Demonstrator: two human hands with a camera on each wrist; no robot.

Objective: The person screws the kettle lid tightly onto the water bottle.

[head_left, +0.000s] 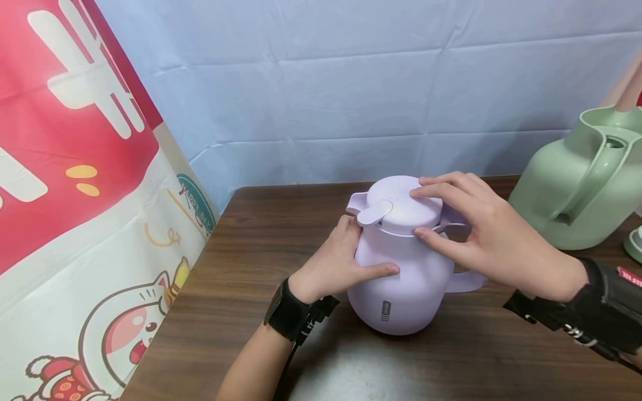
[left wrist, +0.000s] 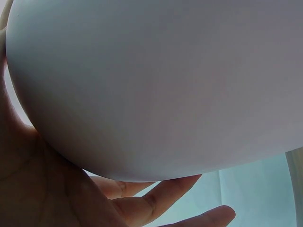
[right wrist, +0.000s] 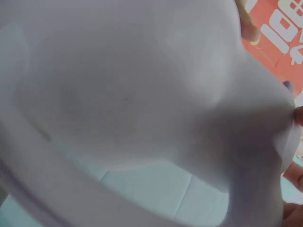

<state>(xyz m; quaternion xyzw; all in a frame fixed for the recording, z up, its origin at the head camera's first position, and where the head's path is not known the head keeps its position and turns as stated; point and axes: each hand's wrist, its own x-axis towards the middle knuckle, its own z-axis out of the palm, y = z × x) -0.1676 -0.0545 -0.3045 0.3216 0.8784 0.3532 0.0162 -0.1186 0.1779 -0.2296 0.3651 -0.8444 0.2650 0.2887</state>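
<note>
A lilac thermos jug [head_left: 401,289] stands upright on the wooden table, its spout at the left and its handle [head_left: 466,282] at the right. My left hand [head_left: 346,259] holds the jug's body from the left, thumb across the front; in the left wrist view the fingers [left wrist: 156,201] reach round the far side. With the right hand [head_left: 481,223] I grip the round lid [head_left: 406,203], thumb at its near rim and fingers over its top and far edge. The right wrist view shows the jug's body and handle up close, blurred.
A pale green jug [head_left: 567,189] stands at the right, with a green-and-white item [head_left: 634,242] partly cut off beside it. A light blue cloth [head_left: 326,94] hangs behind the table [head_left: 241,278]. A printed red and white cloth [head_left: 90,223] hangs at the left edge.
</note>
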